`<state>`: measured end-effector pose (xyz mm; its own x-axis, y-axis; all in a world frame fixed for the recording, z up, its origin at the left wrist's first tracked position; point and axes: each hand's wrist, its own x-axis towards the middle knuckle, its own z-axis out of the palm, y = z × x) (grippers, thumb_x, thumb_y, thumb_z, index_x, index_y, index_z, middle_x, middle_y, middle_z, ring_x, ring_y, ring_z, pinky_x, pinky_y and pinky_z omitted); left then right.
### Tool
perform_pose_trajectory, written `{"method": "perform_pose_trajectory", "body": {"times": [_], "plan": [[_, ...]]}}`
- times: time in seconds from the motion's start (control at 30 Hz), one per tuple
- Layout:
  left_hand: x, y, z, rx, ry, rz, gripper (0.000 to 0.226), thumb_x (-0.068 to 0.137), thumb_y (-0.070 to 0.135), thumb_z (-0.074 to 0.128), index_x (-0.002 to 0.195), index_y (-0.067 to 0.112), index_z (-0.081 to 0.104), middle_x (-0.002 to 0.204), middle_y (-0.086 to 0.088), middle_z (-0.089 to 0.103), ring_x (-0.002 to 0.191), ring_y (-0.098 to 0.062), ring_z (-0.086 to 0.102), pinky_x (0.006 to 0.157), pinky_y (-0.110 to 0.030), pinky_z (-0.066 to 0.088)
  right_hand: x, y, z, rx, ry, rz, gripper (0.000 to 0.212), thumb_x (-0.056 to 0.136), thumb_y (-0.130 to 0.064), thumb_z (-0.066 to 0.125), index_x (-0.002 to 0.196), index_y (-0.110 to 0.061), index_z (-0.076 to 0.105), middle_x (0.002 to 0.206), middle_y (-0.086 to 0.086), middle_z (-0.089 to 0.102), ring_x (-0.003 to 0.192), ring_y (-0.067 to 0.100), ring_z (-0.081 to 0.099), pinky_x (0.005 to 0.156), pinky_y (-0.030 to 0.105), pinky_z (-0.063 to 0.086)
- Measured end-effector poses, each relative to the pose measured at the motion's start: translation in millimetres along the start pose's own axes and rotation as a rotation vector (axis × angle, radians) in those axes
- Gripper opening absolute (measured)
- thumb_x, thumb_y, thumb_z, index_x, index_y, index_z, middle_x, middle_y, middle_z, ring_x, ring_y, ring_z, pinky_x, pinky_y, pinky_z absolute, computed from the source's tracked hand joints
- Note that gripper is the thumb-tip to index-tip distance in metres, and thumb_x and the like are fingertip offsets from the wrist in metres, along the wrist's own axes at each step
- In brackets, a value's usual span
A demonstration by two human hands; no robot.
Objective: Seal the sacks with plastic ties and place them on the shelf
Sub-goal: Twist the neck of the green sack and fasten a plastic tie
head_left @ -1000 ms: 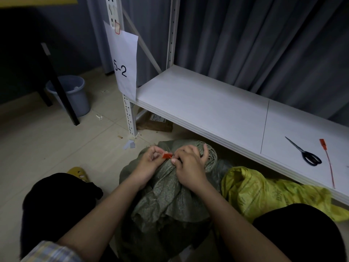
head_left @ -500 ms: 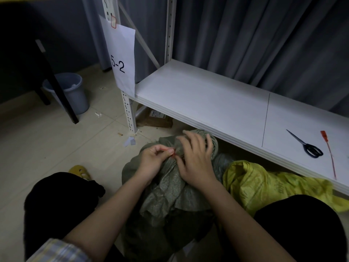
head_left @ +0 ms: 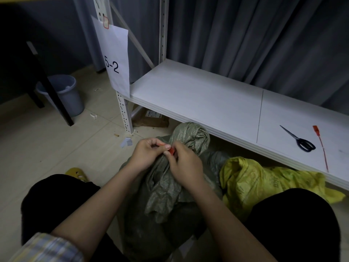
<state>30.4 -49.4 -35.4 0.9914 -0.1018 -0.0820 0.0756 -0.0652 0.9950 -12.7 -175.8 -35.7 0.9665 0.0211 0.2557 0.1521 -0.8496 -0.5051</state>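
A grey-green woven sack stands on the floor between my knees, its neck bunched up below the shelf edge. At that neck my left hand and my right hand both pinch a red plastic tie; only a small piece of the tie shows between the fingers. A yellow sack lies slumped to the right, partly under the white shelf. A second red tie lies on the shelf at the right.
Black scissors lie on the shelf beside the spare tie. A paper sign reading 5-2 hangs on the shelf post. A grey bucket and a dark table leg stand at left. Cardboard lies under the shelf.
My right hand has lifted off the bunched sack top and come down to the tie, fingers now curled on it. The sack's twisted top is uncovered. The left hand keeps its pinch.
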Motion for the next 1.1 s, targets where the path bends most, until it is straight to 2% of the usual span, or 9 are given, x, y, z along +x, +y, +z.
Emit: {"method": "perform_pose_trajectory", "body": {"times": [0.1,0.23,0.4,0.5,0.57,0.7,0.83,1.03,1.1], "plan": [[-2.1,1.3,0.8,0.071,0.010,0.053,0.018,0.082,0.002,0.066,0.069,0.014,0.065,0.059,0.008,0.067,0.056,0.005,0.058,0.063,-0.010,0.047,-3.7,-3.2,5.2,-0.053,0.111,0.000,0.021,0.093,-0.033,0.046,0.095,-0.015,0.056,0.093,0.004,0.062,0.086,0.026,0.058,0.065,0.033,0.041],[-13.0,-6.4,11.0,0.168,0.142,0.137,0.025,0.086,0.008,0.063,0.069,0.025,0.061,0.071,0.007,0.064,0.063,0.007,0.057,0.068,-0.010,0.045,-6.9,-2.1,15.8,0.034,0.209,0.046,0.033,0.089,-0.037,0.037,0.084,-0.014,0.061,0.085,0.005,0.063,0.083,0.027,0.059,0.071,0.036,0.042],[-26.5,-22.9,30.0,0.192,0.295,0.267,0.016,0.088,0.018,0.056,0.074,0.025,0.052,0.079,-0.007,0.063,0.078,-0.017,0.060,0.073,-0.026,0.047,-14.4,0.1,29.4,0.053,0.319,0.139,0.035,0.091,-0.036,0.035,0.075,-0.017,0.059,0.078,-0.001,0.061,0.082,0.023,0.053,0.080,0.038,0.032],[-30.0,-27.5,37.6,0.171,0.354,0.253,0.018,0.090,0.012,0.056,0.076,0.024,0.052,0.076,0.004,0.060,0.074,-0.010,0.057,0.071,-0.020,0.045,-17.8,1.7,35.2,0.002,0.348,0.160,0.032,0.092,-0.034,0.037,0.073,-0.018,0.058,0.075,-0.004,0.060,0.079,0.021,0.052,0.082,0.038,0.029],[-30.8,-30.7,39.9,0.168,0.378,0.252,0.021,0.090,0.011,0.056,0.076,0.027,0.052,0.077,0.005,0.060,0.076,-0.011,0.058,0.072,-0.021,0.045,-19.0,4.4,38.8,-0.002,0.368,0.147,0.031,0.092,-0.032,0.038,0.073,-0.017,0.058,0.074,-0.003,0.060,0.076,0.021,0.053,0.081,0.038,0.029],[-28.9,-34.0,35.8,0.153,0.372,0.259,0.020,0.088,0.017,0.055,0.076,0.033,0.051,0.078,0.012,0.060,0.078,-0.003,0.057,0.074,-0.018,0.045,-18.9,13.4,43.7,0.003,0.392,0.121,0.031,0.091,-0.031,0.040,0.071,-0.016,0.058,0.071,-0.002,0.059,0.072,0.022,0.052,0.079,0.037,0.027],[-23.4,-36.3,31.8,0.157,0.311,0.257,0.009,0.087,0.022,0.054,0.079,0.023,0.054,0.080,0.006,0.062,0.081,-0.011,0.060,0.077,-0.024,0.048,-16.0,24.9,47.1,0.046,0.392,0.125,0.030,0.091,-0.032,0.040,0.072,-0.018,0.060,0.071,-0.004,0.060,0.072,0.019,0.051,0.077,0.033,0.022],[-15.4,-44.4,30.4,0.107,0.279,0.231,0.008,0.085,0.029,0.054,0.077,0.027,0.054,0.082,-0.006,0.067,0.083,-0.020,0.065,0.080,-0.039,0.052,-12.6,37.7,55.0,0.114,0.339,0.197,0.032,0.092,-0.038,0.038,0.075,-0.022,0.060,0.075,-0.007,0.061,0.078,0.015,0.049,0.073,0.032,0.019],[-15.0,-45.7,30.3,0.107,0.258,0.244,0.009,0.086,0.028,0.054,0.077,0.029,0.054,0.081,-0.005,0.067,0.082,-0.019,0.065,0.080,-0.037,0.053,-12.2,40.6,55.7,0.171,0.323,0.221,0.033,0.092,-0.039,0.036,0.076,-0.022,0.060,0.078,-0.008,0.062,0.081,0.013,0.047,0.074,0.031,0.018]]}}
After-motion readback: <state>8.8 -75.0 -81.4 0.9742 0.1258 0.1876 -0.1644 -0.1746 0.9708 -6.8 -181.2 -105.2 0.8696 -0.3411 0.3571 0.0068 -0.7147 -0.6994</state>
